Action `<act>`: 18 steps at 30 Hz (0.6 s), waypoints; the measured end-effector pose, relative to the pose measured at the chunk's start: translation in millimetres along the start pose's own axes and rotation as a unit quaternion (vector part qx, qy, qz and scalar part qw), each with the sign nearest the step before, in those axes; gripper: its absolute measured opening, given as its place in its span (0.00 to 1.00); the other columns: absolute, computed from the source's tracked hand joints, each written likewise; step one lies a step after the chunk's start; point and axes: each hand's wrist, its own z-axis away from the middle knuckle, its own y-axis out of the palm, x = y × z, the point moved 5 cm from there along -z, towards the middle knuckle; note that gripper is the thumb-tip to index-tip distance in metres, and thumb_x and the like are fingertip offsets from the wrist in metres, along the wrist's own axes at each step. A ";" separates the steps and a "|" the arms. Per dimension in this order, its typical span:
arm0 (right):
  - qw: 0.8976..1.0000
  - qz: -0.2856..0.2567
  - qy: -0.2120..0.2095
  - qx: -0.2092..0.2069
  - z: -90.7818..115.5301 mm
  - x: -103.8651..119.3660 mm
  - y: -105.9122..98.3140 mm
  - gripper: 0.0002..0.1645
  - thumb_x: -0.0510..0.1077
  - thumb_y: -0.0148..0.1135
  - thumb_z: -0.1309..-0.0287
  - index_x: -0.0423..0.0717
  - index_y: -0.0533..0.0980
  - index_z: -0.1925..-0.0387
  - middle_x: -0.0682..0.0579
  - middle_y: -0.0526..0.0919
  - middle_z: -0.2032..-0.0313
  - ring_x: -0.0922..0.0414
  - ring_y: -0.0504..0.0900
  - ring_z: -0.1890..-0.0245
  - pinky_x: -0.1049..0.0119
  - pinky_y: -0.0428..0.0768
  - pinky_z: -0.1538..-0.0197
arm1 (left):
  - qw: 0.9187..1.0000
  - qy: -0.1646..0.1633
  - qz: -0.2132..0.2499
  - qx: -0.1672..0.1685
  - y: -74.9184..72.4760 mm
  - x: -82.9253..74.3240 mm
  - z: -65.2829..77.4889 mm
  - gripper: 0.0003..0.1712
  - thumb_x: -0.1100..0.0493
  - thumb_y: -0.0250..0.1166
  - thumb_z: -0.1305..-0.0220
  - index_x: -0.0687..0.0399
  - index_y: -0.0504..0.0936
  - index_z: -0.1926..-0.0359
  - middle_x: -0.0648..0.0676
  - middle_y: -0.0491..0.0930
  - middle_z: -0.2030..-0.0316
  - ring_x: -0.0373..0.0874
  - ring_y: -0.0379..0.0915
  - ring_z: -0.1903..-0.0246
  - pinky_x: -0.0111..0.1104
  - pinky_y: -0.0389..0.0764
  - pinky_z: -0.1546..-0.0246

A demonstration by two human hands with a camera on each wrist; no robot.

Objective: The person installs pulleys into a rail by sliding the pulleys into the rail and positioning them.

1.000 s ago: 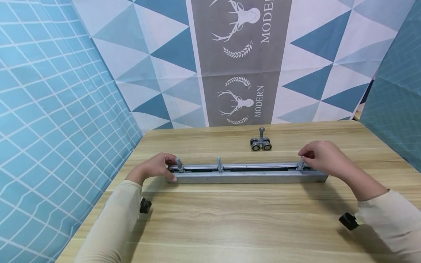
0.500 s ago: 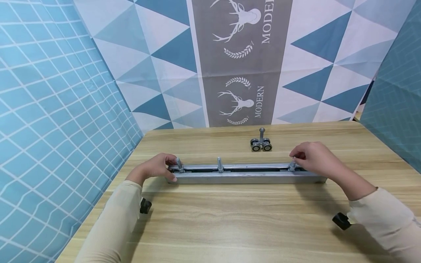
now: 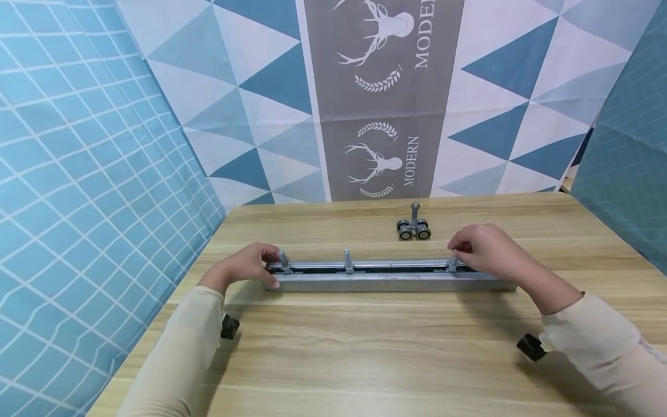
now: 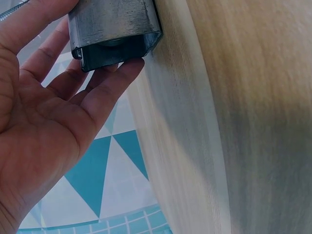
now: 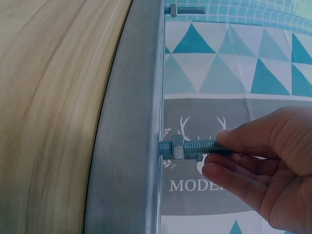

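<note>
A grey metal track (image 3: 385,284) lies across the table with its slot facing up. Three threaded bolts stand upright out of the slot: a left bolt (image 3: 283,259), a middle bolt (image 3: 348,259) and a right bolt (image 3: 452,263). My left hand (image 3: 246,266) grips the track's left end, thumb on the near side; in the left wrist view its fingers reach round the open end of the track (image 4: 114,29). With thumb and fingertips my right hand (image 3: 487,249) pinches the top of the right bolt, which carries a hex nut (image 5: 178,147) low on its thread.
Behind the track a loose four-wheeled roller trolley (image 3: 413,229) stands on the wooden table (image 3: 365,347), its bolt pointing up. A patterned cloth (image 3: 380,104) hangs at the back, and a blue checked cloth (image 3: 78,202) borders the left side.
My right hand has moved left along the track, and the right bolt has slid left in the slot with it. The left hand, the other two bolts and the loose trolley have stayed put.
</note>
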 end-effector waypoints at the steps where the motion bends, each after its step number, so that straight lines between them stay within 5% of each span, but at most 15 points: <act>1: 1.000 -0.002 -0.001 0.000 -0.7 0.9 0.3 0.05 0.32 0.69 0.47 0.38 0.84 0.66 0.53 0.83 0.72 0.61 0.77 0.74 0.60 0.78 0.68 | 1.000 0.000 -0.001 0.000 -0.3 -0.2 0.1 0.23 0.62 0.81 0.60 0.53 0.83 0.60 0.55 0.80 0.63 0.50 0.72 0.63 0.41 0.74 0.59; 18: 1.000 -0.012 -0.015 -0.005 -10.5 12.8 9.1 0.04 0.32 0.69 0.48 0.38 0.84 0.67 0.54 0.83 0.73 0.61 0.78 0.74 0.61 0.78 0.69 | 1.000 0.001 0.007 -0.001 -0.2 0.8 0.3 0.22 0.62 0.81 0.61 0.53 0.83 0.61 0.56 0.80 0.62 0.51 0.72 0.62 0.41 0.74 0.59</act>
